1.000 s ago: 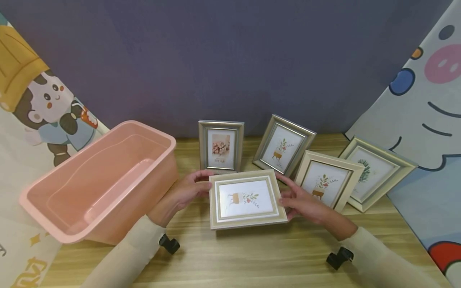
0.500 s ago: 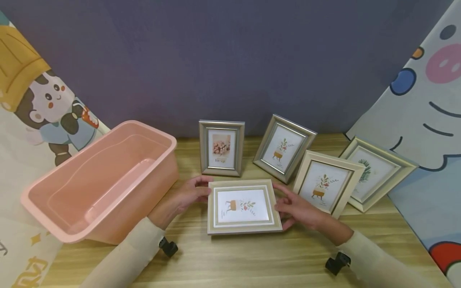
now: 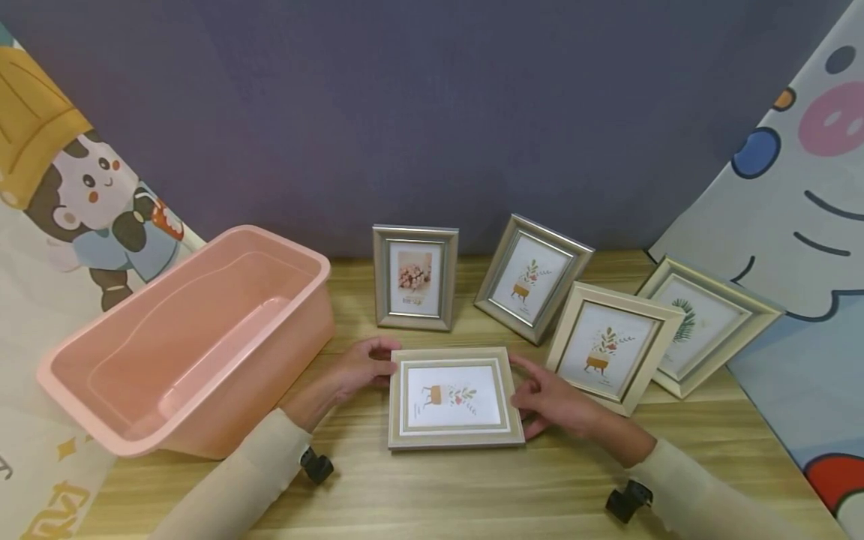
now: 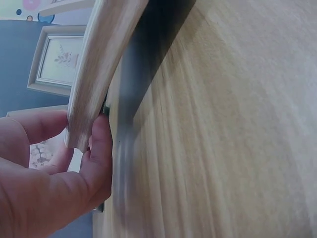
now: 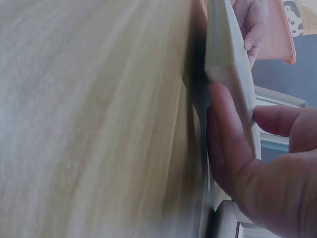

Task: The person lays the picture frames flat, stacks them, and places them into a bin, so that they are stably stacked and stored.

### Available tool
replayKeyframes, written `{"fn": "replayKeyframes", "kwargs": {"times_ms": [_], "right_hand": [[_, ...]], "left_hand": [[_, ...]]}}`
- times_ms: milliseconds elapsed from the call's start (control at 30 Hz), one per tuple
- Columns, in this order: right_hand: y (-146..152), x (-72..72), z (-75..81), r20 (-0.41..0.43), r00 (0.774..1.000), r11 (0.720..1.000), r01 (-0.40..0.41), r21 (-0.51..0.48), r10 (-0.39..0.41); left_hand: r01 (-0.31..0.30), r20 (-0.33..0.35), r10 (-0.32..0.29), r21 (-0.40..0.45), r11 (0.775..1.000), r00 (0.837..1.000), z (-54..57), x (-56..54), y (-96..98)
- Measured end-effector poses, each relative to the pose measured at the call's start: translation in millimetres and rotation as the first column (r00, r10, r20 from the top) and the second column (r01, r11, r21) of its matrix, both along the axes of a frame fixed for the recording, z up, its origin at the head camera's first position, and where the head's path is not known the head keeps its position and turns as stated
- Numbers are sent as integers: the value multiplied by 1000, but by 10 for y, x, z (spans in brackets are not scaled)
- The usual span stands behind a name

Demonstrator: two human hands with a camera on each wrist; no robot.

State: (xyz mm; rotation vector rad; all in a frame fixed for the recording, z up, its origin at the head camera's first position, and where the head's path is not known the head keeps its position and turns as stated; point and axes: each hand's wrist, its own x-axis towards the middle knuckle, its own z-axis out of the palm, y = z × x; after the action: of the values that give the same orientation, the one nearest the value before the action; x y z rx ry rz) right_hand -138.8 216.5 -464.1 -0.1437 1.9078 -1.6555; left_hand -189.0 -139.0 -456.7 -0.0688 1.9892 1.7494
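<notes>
A beige picture frame point(image 3: 454, 396) with a plant print lies face up, its long side across the table, between both hands. My left hand point(image 3: 363, 369) pinches its left edge, the thumb on top and fingers below, as the left wrist view shows on the frame's wood-grain side point(image 4: 101, 64). At the opposite edge my right hand point(image 3: 555, 401) grips in the same way. The right wrist view has the right hand's fingers point(image 5: 230, 136) under the frame, close over the tabletop. A dark shadow falls beneath it in both wrist views.
Behind stand a grey-brown frame with a flower photo point(image 3: 415, 277) and a tilted plant-print frame point(image 3: 533, 279). To the right, a cream frame point(image 3: 613, 346) overlaps a larger leaf-print frame point(image 3: 705, 324). A deep pink plastic bin point(image 3: 270, 367) stands left on the wooden table point(image 3: 432, 495).
Both hands have brought the held picture frame lower and nearer to the front edge, and levelled its tilt. The standing frames and the bin have stayed put.
</notes>
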Motion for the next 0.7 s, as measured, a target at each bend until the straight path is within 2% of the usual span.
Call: {"fn": "replayKeyframes", "kwargs": {"times_ms": [167,367,700], "right_hand": [[-62,28,21,9,1000,1000,28,11,-28],[-124,41,33,-26,997,996,74,51,-73],[-166,48,38,-58,993,987,108,120,-102]], "left_hand": [[5,0,-5,-18,1000,1000,-40,-8,3],[7,-12,-8,-48,999,1000,-72,-12,-3],[30,-20,-31,-66,997,999,-69,-13,-12]]}}
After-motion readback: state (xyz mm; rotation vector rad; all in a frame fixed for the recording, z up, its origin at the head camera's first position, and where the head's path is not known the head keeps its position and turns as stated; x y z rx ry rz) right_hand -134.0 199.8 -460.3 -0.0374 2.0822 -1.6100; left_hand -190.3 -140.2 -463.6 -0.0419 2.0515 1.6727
